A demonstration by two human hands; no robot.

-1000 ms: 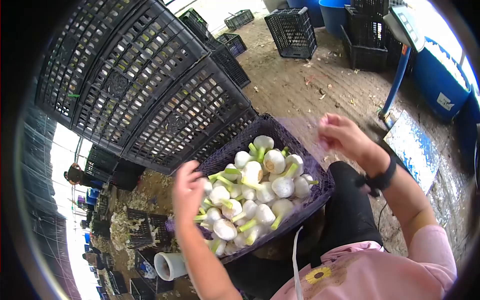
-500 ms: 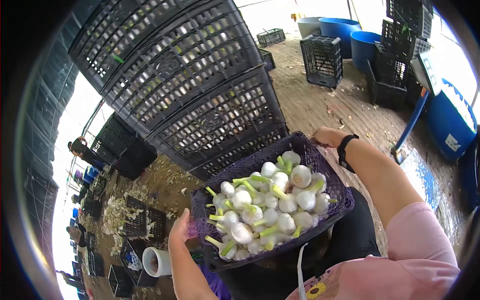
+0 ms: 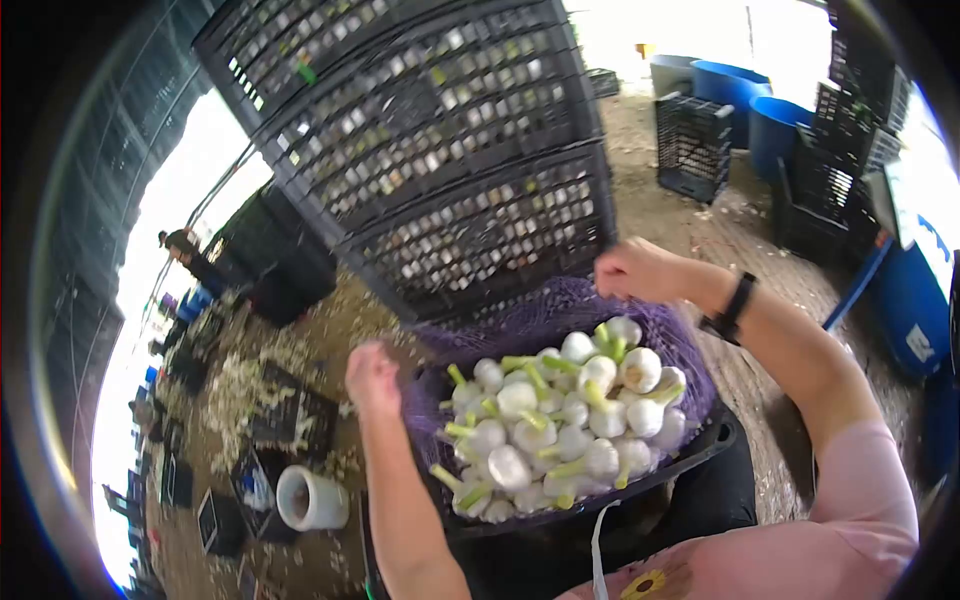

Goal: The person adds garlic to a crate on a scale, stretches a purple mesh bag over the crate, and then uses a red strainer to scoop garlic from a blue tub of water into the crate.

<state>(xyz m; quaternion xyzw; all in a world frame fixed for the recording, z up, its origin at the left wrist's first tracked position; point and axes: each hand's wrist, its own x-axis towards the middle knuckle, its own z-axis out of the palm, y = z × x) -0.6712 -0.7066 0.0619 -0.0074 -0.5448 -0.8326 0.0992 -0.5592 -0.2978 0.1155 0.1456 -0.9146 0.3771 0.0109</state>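
Note:
White garlic bulbs [image 3: 535, 425] with short green stems fill a black crate [image 3: 710, 440] on the person's lap. Purple mesh netting [image 3: 560, 305] lines the crate and stands raised along its far side. My left hand [image 3: 374, 378] is closed on the netting at the far left corner. At the far right, my right hand [image 3: 632, 270], wearing a dark band at the wrist, has its fingers curled round the net's edge.
A tall stack of garlic-filled crates [image 3: 430, 130] rises just beyond the lap crate. A white bucket [image 3: 325, 500] and crates stand on the left floor. Blue barrels [image 3: 775, 135], an empty crate [image 3: 692, 145] and a scale post [image 3: 860, 282] are at right. A person [image 3: 190, 255] stands far left.
Both hands have risen from the crate's sides, pulling the netting up and outward along the far edge. The camera view has shifted, with the stack now further right.

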